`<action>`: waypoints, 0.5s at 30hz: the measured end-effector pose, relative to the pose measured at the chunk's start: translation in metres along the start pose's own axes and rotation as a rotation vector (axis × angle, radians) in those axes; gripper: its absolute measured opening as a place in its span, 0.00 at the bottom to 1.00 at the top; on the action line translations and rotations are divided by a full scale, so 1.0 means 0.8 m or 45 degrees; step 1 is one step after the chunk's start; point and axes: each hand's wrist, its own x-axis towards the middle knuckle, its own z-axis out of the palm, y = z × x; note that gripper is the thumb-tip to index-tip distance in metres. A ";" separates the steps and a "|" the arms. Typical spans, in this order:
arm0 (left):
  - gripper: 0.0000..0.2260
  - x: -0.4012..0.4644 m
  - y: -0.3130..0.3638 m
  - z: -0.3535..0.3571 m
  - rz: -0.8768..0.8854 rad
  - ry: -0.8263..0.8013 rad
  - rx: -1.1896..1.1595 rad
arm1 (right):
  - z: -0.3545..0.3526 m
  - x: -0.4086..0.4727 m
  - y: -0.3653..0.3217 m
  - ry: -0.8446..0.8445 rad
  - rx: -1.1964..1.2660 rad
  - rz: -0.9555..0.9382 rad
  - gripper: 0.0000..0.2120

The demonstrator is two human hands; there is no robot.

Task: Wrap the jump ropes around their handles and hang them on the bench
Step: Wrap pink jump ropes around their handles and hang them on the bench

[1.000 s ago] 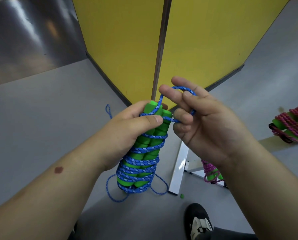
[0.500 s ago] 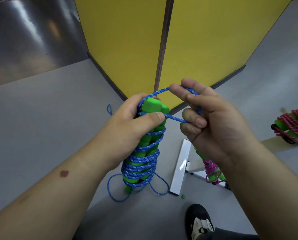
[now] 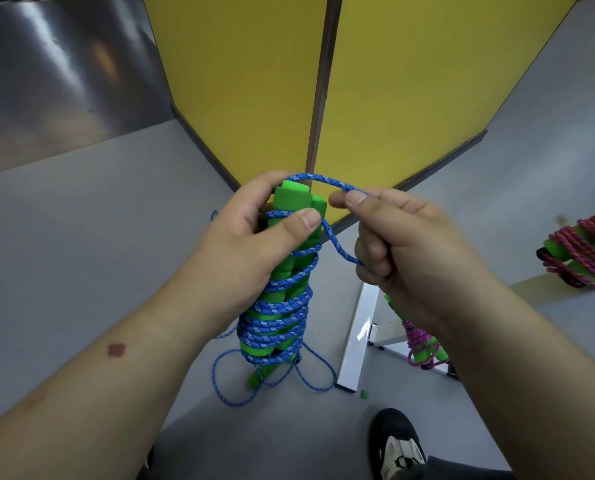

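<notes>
Head view, left hand (image 3: 251, 251) gripping green handles (image 3: 294, 216), right fingers (image 3: 353, 199) pinching blue rope (image 3: 327, 180)

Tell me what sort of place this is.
Probably an indoor gym or activity room: a smooth grey floor, tall yellow panels and several wrapped jump ropes, one blue and others pink on a bench.

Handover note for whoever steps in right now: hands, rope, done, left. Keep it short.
Left hand grips the green handles upright, thumb pressing the wraps.
Right hand pinches a loop of blue rope arched over the handle tops.
Done: most of the blue rope is coiled round the handles; a few slack loops hang below.
Two pink ropes are already wrapped, one by the white bench leg.
Left: secure this loop, then hang the bundle on the bench.
</notes>
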 end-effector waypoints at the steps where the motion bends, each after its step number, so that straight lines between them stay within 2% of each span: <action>1: 0.16 0.001 -0.001 -0.002 0.029 0.016 0.104 | 0.001 -0.001 0.001 -0.017 -0.046 -0.025 0.08; 4: 0.14 0.002 -0.005 -0.006 0.061 0.097 0.277 | 0.005 -0.004 0.001 -0.044 -0.146 -0.118 0.12; 7: 0.14 0.001 -0.002 -0.003 0.026 0.110 0.095 | 0.010 -0.005 0.003 -0.039 -0.180 -0.137 0.15; 10: 0.14 -0.002 0.002 0.005 -0.021 0.115 -0.105 | 0.013 -0.005 0.005 -0.016 -0.246 -0.137 0.12; 15: 0.15 -0.003 0.002 0.009 -0.085 0.118 -0.170 | 0.014 -0.006 0.009 0.031 -0.306 -0.176 0.11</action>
